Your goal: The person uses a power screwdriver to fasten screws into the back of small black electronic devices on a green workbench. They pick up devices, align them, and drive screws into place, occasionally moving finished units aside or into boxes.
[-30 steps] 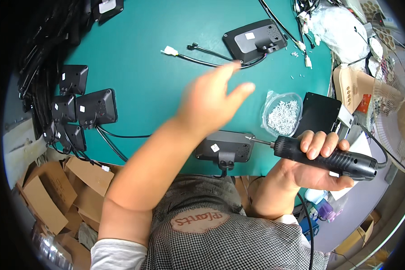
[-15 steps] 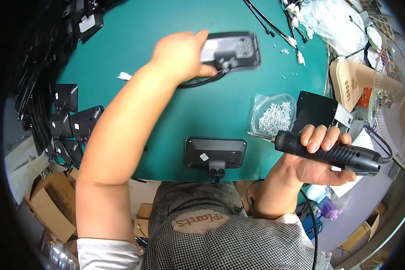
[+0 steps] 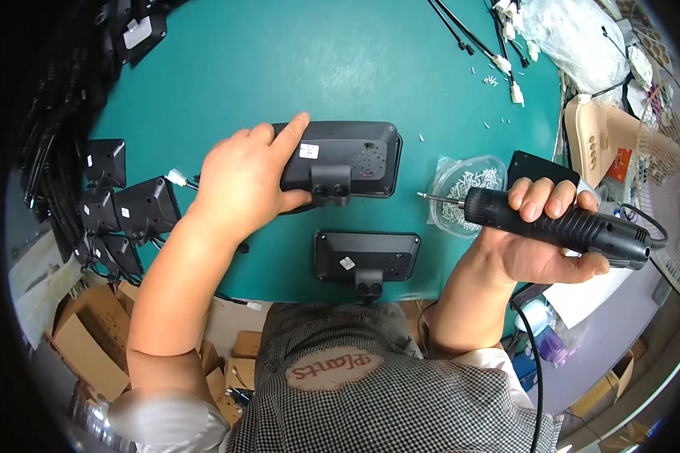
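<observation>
Teal work mat (image 3: 279, 68) over a bench, cluttered at both edges. Left hand (image 3: 245, 181) laid over the left end of a black rectangular plastic display housing (image 3: 347, 160), fingers spread along its top edge, thumb hooked under the lower edge, gripping loosely. Right hand (image 3: 540, 241) closed fully round a black electric screwdriver (image 3: 559, 225), bit pointing left, tip just short of the housing's right end and over a clear round plastic tub of small silver screws (image 3: 468, 185). Second matching black housing (image 3: 366, 257) lying just below the first, near the mat's front edge, between the two forearms and touched by neither. Row of smaller black housings with cables (image 3: 121, 204) stacked along the left edge, close beside the left forearm. Black flat pad (image 3: 533, 166) behind the right fingers. White-plugged black cables (image 3: 499, 53) and a clear plastic bag (image 3: 574, 38) at far right. Beige moulded part (image 3: 601, 140) off the mat. Brown cardboard boxes (image 3: 83, 340) below left.
</observation>
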A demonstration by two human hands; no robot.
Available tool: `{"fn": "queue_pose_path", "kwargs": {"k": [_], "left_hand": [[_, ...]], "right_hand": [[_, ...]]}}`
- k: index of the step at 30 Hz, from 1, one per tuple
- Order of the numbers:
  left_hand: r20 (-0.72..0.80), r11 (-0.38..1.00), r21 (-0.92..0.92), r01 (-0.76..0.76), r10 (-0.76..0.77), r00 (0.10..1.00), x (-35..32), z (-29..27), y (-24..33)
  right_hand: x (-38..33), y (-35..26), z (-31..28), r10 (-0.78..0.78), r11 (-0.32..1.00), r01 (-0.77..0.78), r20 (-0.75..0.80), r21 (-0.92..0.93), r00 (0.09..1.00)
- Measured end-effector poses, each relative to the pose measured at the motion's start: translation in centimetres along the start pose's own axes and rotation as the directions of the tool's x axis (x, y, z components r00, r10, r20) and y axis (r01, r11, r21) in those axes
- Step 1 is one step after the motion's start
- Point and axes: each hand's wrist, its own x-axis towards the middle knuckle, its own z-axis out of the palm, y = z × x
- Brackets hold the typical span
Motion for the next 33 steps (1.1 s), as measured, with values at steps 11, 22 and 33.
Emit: {"fn": "queue_pose_path", "kwargs": {"k": [11, 22, 33], "left_hand": [[0.089, 0.994, 0.098, -0.045, 0.036, 0.995, 0.4, 0.8, 1.3], [0.068, 0.998, -0.001, -0.059, 0.059, 0.996, 0.6, 0.8, 0.5], [-0.043, 0.992, -0.125, 0.016, -0.021, 0.999, -0.5, 1.3, 0.3]], "right_hand": [[-0.4, -0.1, -0.5, 0.010, 1.000, -0.010, -0.007, -0.003, 1.000], [-0.9, -0.2, -0.8, 0.014, 1.000, -0.015, -0.035, -0.018, 0.999], [-1.4, -0.1, -0.3, 0.100, 0.995, -0.100, -0.024, 0.015, 0.995]]}}
